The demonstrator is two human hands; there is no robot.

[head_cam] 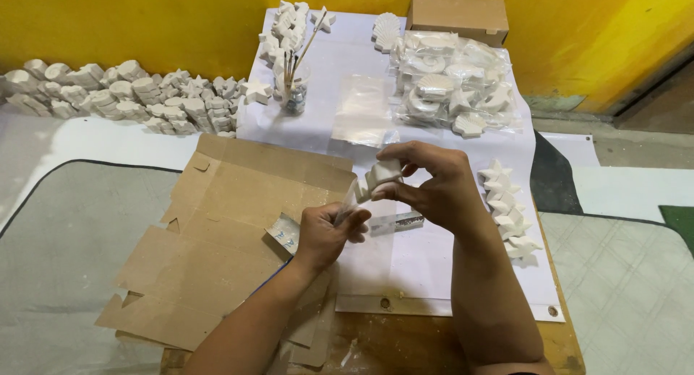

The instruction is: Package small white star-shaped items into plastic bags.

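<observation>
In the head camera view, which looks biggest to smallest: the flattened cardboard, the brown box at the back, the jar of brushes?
1. Flattened cardboard, by far the largest.
2. Brown box.
3. Jar of brushes.
The box sits farther back, so it is really larger than it looks.

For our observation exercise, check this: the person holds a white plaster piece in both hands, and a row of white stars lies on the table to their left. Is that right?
One detail is wrong. The head view shows the row of stars on the person's right, beside the right hand. The plaster piece is held with both hands; the left hand is lower.
</observation>
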